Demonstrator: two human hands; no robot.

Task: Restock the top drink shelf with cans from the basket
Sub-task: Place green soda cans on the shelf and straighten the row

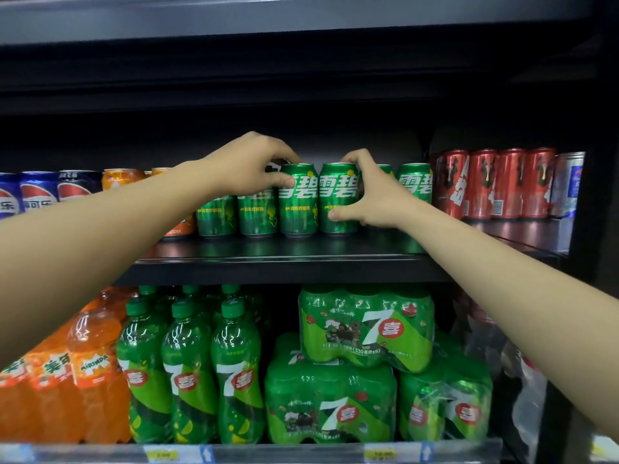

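Cans of green soda stand near the front edge of the top shelf point(288, 259), your left hand point(248, 165) grasping one can point(298, 199), your right hand point(371, 192) its neighbour point(338, 199); next, probably square them up and let go.

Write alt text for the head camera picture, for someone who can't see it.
Two bare hands grip neighbouring green cans on a dark shelf: left hand on one green can, right hand on the next. Red cans stand to the right.

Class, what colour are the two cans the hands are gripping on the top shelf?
Green with white lettering; the head view shows both cans clearly.
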